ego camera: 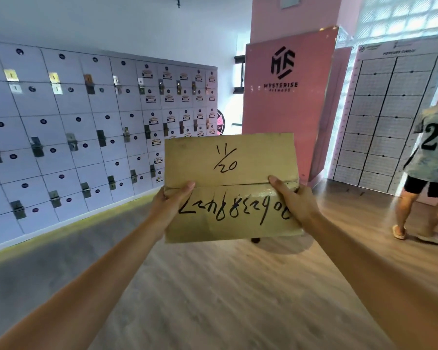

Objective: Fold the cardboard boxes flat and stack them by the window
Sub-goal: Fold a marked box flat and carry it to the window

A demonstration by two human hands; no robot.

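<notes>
— How is the cardboard box [232, 188] being carried?

— It is held flattened in the air in front of the person, above the wooden floor [238, 299], well clear of it. It is gripped at both side edges along the crease where two panels meet.

— And the state of each hand?

— The left hand [171, 205] is closed on the left edge, with the thumb laid across the front face at the fold. The right hand [292, 202] is closed on the right edge in the same way, thumb pressed along the crease. Both arms are stretched forward.

— What is marked on the cardboard?

— Handwritten black figures are seen on both panels; "11/20" can be read on the upper one, while a long number on the lower panel appears upside down.

— What is seen around it?

— A wall of white lockers [86, 137] is seen at left, a pink panel [286, 97] with a logo behind the box, a gridded chart [384, 117] to the right, and another person [430, 173] in a numbered shirt at the right edge.
</notes>
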